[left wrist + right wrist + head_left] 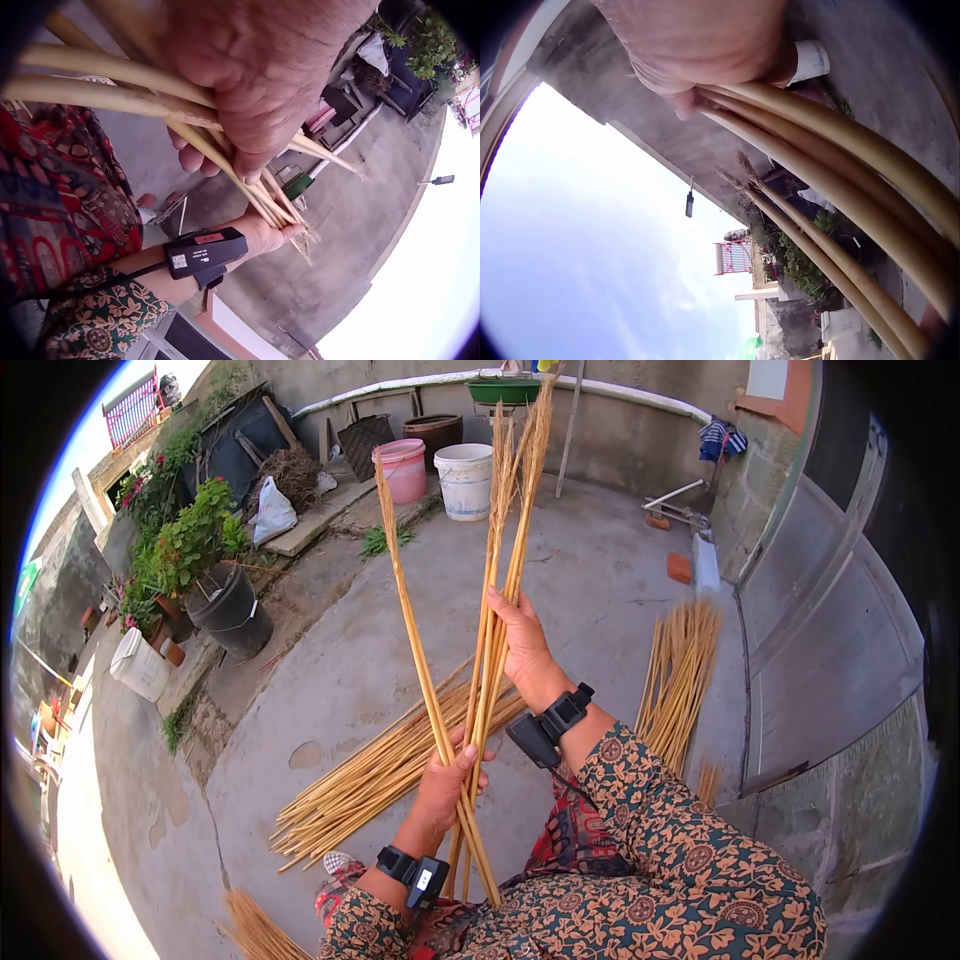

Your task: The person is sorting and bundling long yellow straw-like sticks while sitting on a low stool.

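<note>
Hands point(455, 775) point(525, 645) w/ stalks point(485, 650), pink bkt point(403, 478), wht bkt point(465, 488)

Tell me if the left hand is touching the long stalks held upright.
Touching. The left wrist view shows it plainly: the left hand presses its thumb onto the held stalks, with fingers beneath.

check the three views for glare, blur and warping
head: round fisheye bend with black edges, sunlit ground washed out at left; left wrist: sky blown white, nearest stalks look soft; right wrist: wall dim against the bright sky, corners dark
</note>
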